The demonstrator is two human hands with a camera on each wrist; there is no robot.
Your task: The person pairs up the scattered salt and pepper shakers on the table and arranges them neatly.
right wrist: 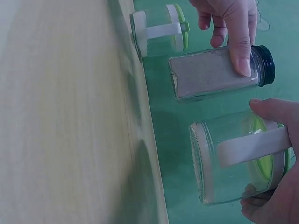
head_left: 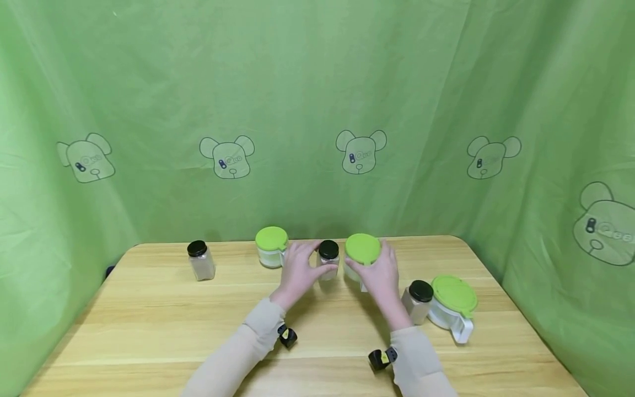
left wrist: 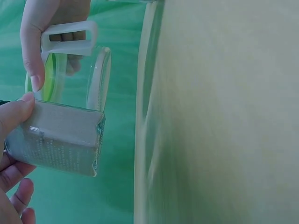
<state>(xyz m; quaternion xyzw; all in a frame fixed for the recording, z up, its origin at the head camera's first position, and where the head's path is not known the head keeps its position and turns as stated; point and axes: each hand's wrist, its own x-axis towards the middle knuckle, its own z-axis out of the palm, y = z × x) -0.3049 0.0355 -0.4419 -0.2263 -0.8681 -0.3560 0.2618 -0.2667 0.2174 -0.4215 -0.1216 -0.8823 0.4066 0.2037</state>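
My left hand [head_left: 297,271] holds a square glass spice jar [head_left: 328,250] with a black lid and pale grey contents, thumb on one side and fingers on the other. My right hand [head_left: 381,274] grips a clear glass seasoning pot [head_left: 362,248] by its green lid and upper rim; the pot's white handle [right wrist: 252,147] points toward me. Both held containers are upright, side by side, their bases raised off the table in the right wrist view. Just left of my left hand stands another green-lidded pot [head_left: 271,245], its handle partly hidden by that hand.
A black-lidded jar [head_left: 201,262] stands at the left of the wooden table [head_left: 173,331]. Near my right wrist, another black-lidded jar [head_left: 418,300] stands against a third green-lidded pot [head_left: 453,300]. A green curtain [head_left: 297,110] hangs behind the table's back edge.
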